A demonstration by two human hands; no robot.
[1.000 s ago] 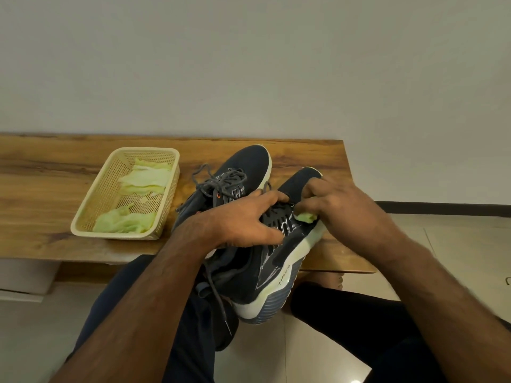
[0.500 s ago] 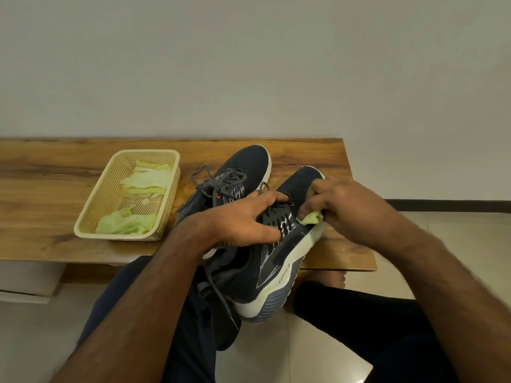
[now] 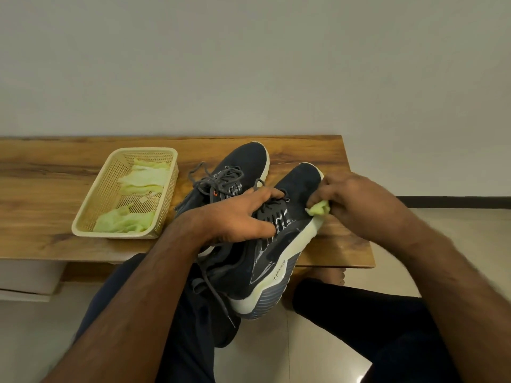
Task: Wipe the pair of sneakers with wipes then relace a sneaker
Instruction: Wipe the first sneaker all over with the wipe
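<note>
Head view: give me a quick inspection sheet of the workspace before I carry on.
Surface: wooden bench, bare grain at left.
Job's things: held sneaker tilted off the bench edge; second sneaker lying on the bench, laces loose; green wipe.
Clutter: basket holding more wipes.
Hands: left hand grips the held sneaker; right hand pinches the wipe against its side.
Cables: nothing seen.
Surroundings: plain wall, tiled floor.
</note>
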